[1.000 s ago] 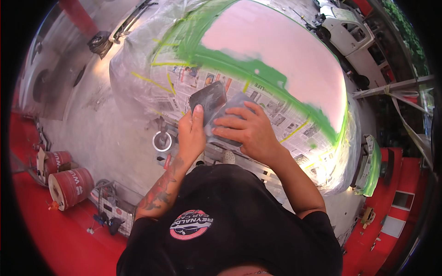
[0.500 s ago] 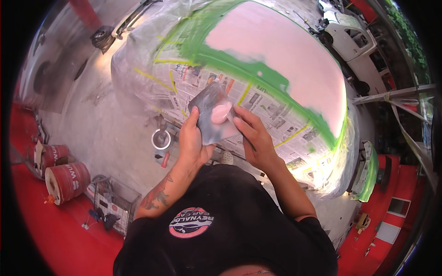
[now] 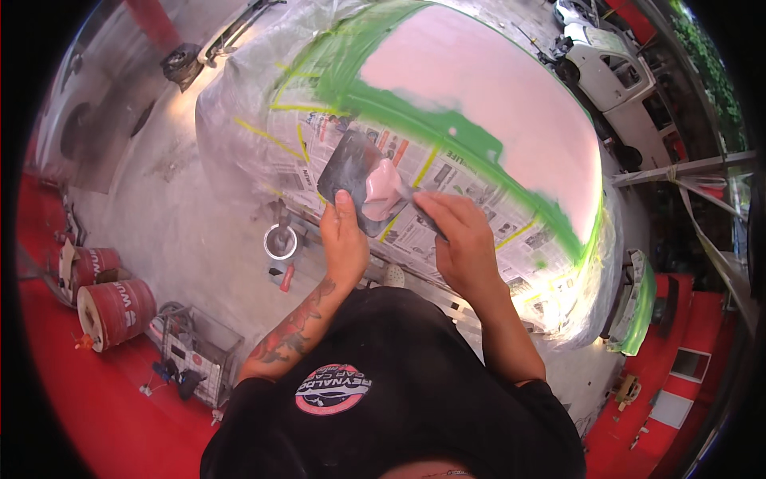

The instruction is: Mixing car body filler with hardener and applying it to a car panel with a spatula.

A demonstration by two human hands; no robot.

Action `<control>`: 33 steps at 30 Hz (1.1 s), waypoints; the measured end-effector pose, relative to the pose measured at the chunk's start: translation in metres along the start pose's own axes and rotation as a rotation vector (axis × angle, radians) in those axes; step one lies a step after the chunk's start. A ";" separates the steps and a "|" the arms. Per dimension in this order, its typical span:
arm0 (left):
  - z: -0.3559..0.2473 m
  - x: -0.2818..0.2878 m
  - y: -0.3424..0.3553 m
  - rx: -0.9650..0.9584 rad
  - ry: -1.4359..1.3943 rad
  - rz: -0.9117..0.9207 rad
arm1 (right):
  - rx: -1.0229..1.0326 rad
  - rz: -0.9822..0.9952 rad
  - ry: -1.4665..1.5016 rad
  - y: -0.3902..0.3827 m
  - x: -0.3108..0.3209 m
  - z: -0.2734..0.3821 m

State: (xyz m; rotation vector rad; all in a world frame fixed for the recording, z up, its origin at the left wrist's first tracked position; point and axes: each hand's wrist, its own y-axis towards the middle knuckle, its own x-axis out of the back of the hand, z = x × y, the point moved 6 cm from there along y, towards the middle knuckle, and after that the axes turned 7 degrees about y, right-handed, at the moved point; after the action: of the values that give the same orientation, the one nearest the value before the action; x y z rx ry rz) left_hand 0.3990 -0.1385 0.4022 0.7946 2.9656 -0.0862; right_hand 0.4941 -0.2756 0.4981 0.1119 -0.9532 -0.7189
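My left hand point(image 3: 345, 243) grips the lower edge of a dark, flat mixing board point(image 3: 341, 164), thumb on top. A smear of pink filler paste point(image 3: 381, 190) lies on the board's right part. In my right hand point(image 3: 463, 239) is a putty knife point(image 3: 429, 215), its blade touching the paste from the right. Beyond both hands stands a vehicle panel with a broad pale pink patch point(image 3: 487, 88) bordered in green point(image 3: 431, 120). Newspaper point(image 3: 447, 180) held by yellow tape covers the area below it, and clear plastic sheet point(image 3: 231, 120) hangs at the left.
An open tin point(image 3: 268, 249) and a red-handled tool point(image 3: 287, 278) are on the floor to the left. Red drums point(image 3: 132, 307) and a metal crate point(image 3: 219, 351) stand at lower left. A white truck cab point(image 3: 602, 68) is at far right, a green-edged part point(image 3: 636, 311) below it.
The board has tilted and shifted slightly left. My right hand has moved right and down, drawing the knife through the paste, which now looks more spread along the board's right edge.
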 end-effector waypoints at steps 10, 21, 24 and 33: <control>-0.003 -0.006 -0.002 -0.005 0.051 0.067 | 0.107 0.156 -0.076 0.003 -0.005 0.002; 0.000 0.007 0.025 -0.013 0.263 0.169 | 0.292 0.294 -0.166 -0.016 -0.026 -0.007; 0.008 0.019 0.042 0.136 0.017 0.062 | 0.309 0.301 -0.114 -0.022 -0.021 -0.004; 0.008 -0.008 0.019 0.570 -0.776 0.189 | 0.230 0.017 0.465 -0.014 -0.010 0.004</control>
State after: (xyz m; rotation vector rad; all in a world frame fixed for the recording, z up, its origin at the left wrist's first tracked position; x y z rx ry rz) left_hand 0.4164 -0.1264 0.3941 0.8261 2.1189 -1.0028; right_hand 0.4798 -0.2795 0.4876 0.4525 -0.5856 -0.5324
